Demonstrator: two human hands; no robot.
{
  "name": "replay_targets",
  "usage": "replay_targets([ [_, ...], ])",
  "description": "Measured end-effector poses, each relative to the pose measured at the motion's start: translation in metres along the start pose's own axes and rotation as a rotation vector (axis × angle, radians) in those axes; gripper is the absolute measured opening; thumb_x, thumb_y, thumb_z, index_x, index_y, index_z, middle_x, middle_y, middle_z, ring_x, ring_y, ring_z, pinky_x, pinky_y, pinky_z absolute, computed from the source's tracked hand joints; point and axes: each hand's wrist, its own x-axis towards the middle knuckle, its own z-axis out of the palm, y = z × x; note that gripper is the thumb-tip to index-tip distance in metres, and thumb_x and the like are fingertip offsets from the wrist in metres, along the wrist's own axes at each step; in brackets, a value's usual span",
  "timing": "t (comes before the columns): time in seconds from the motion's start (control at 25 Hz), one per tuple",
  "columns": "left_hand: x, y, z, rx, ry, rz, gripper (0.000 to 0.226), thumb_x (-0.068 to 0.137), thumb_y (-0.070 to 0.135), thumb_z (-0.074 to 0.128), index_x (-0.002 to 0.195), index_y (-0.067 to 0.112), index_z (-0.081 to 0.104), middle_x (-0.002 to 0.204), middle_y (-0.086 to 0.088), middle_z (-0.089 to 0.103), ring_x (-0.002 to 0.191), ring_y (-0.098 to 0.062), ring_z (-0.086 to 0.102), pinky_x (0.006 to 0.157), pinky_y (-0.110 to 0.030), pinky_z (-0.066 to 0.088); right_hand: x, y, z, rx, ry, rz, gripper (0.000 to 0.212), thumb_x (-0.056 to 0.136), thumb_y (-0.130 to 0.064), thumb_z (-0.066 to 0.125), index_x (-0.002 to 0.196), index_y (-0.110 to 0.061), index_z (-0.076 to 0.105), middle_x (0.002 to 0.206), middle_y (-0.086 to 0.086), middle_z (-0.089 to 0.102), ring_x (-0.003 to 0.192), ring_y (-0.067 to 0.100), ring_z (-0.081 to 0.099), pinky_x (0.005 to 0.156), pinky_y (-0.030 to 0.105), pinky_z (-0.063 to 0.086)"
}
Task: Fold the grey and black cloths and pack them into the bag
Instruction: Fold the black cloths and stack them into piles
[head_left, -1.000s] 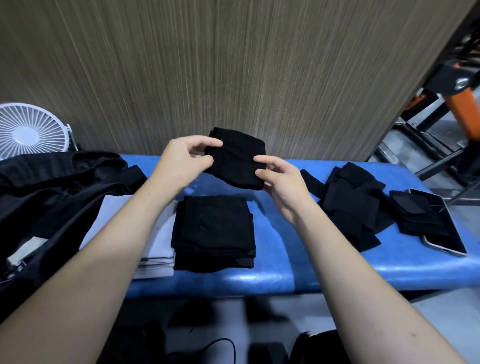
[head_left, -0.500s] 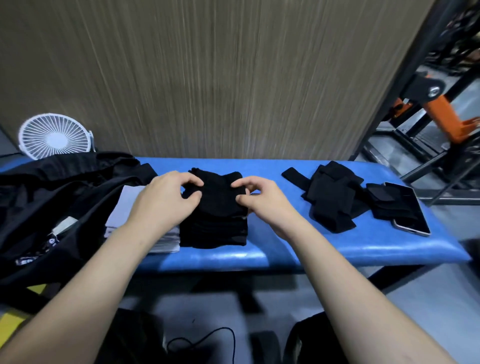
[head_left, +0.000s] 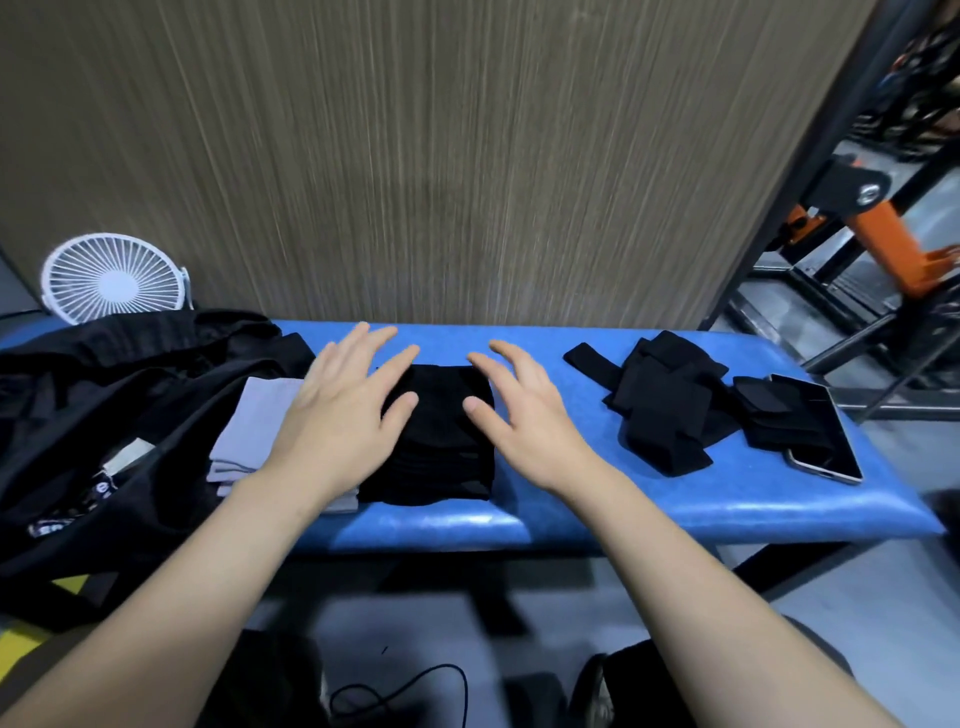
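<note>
A stack of folded black cloths (head_left: 436, 441) lies on the blue bench (head_left: 571, 514). My left hand (head_left: 348, 410) hovers with straight spread fingers over the stack's left side and the folded grey cloths (head_left: 249, 431) beside it. My right hand (head_left: 514, 410) is spread at the stack's right edge. Neither hand holds anything. A loose pile of unfolded black cloths (head_left: 660, 410) lies further right on the bench. The black bag (head_left: 104, 415) sits open at the left end.
A tablet (head_left: 815, 436) with a black cloth on it lies at the bench's right end. A white fan (head_left: 114, 278) stands behind the bag. A wooden wall panel rises behind the bench. Metal and orange equipment stands at the right. A cable lies on the floor.
The folded black cloth held in the air a second ago was lowered onto the black stack. Both hands have let go and opened flat above it.
</note>
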Motion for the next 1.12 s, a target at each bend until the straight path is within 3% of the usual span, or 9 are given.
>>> replay_targets([
  [0.12,-0.003,0.000,0.018,0.193,-0.222,0.013,0.068,0.095,0.063,0.007,0.157,0.037,0.012,0.167,0.009,0.002,0.154,-0.014,-0.006,0.124,-0.042,-0.006,-0.001,-0.001,0.014,-0.150,-0.210,-0.029,0.067,0.101,-0.055,0.038,0.159,-0.026,0.020,0.168,-0.003,0.005,0.155,0.016,0.000,0.124,0.044,0.006],
  [0.24,-0.002,-0.004,0.025,0.254,-0.319,-0.005,0.066,0.097,0.062,0.011,0.158,0.038,-0.001,0.167,0.009,-0.006,0.153,-0.012,-0.010,0.123,-0.043,-0.009,-0.003,0.002,0.026,-0.209,-0.345,-0.004,0.070,0.102,-0.057,0.035,0.160,-0.028,0.010,0.169,-0.007,-0.002,0.155,0.014,-0.006,0.124,0.049,0.002],
  [0.4,-0.002,-0.004,0.021,0.277,-0.365,-0.019,0.066,0.097,0.062,0.011,0.157,0.040,-0.005,0.166,0.011,-0.009,0.153,-0.011,-0.012,0.122,-0.045,-0.010,-0.003,0.005,0.031,-0.187,-0.349,0.005,0.071,0.101,-0.059,0.034,0.160,-0.030,0.009,0.169,-0.006,-0.003,0.155,0.016,-0.006,0.124,0.048,0.000],
  [0.48,0.000,-0.003,0.019,0.256,-0.317,-0.029,0.066,0.094,0.066,0.009,0.156,0.043,0.006,0.167,0.012,0.001,0.153,-0.012,-0.007,0.122,-0.046,-0.008,-0.005,0.007,0.024,-0.131,-0.308,0.003,0.069,0.100,-0.060,0.037,0.159,-0.032,0.014,0.169,-0.005,0.000,0.155,0.016,-0.003,0.125,0.046,0.000],
  [0.56,0.004,0.000,0.015,0.213,-0.194,-0.038,0.066,0.094,0.071,0.010,0.151,0.045,0.030,0.163,0.009,0.024,0.153,-0.015,0.008,0.122,-0.046,-0.003,-0.007,0.012,0.013,-0.089,-0.236,0.001,0.065,0.100,-0.060,0.038,0.157,-0.033,0.023,0.168,-0.003,0.011,0.155,0.017,0.005,0.124,0.044,0.003],
  [0.68,0.015,0.010,0.012,0.191,-0.002,-0.004,0.064,0.088,0.068,0.024,0.130,0.037,0.061,0.142,0.004,0.055,0.141,-0.021,0.037,0.120,-0.049,0.008,-0.014,0.023,-0.010,-0.125,-0.103,0.009,0.063,0.094,-0.067,0.036,0.147,-0.033,0.044,0.154,-0.001,0.040,0.145,0.021,0.031,0.118,0.041,0.020],
  [0.76,0.025,0.026,0.015,0.151,0.081,0.034,0.057,0.087,0.063,0.034,0.121,0.032,0.068,0.129,0.004,0.061,0.131,-0.022,0.047,0.121,-0.049,0.012,-0.023,0.035,-0.028,-0.207,-0.022,0.029,0.062,0.091,-0.068,0.036,0.135,-0.031,0.057,0.136,-0.005,0.053,0.129,0.019,0.047,0.109,0.039,0.032],
  [0.88,0.041,0.057,0.026,0.078,0.152,0.096,0.047,0.085,0.057,0.043,0.111,0.030,0.072,0.115,0.006,0.065,0.119,-0.022,0.054,0.120,-0.046,0.017,-0.037,0.060,-0.055,-0.288,0.071,0.086,0.043,0.094,-0.057,0.049,0.123,-0.030,0.064,0.120,-0.008,0.060,0.111,0.017,0.055,0.095,0.036,0.041],
  [1.12,0.066,0.121,0.061,-0.017,0.142,0.248,0.042,0.084,0.053,0.048,0.107,0.028,0.072,0.102,0.008,0.066,0.106,-0.021,0.057,0.114,-0.042,0.026,-0.061,0.113,-0.101,-0.313,0.204,0.255,0.033,0.092,-0.047,0.054,0.117,-0.030,0.067,0.112,-0.007,0.062,0.108,0.019,0.058,0.088,0.037,0.047],
])
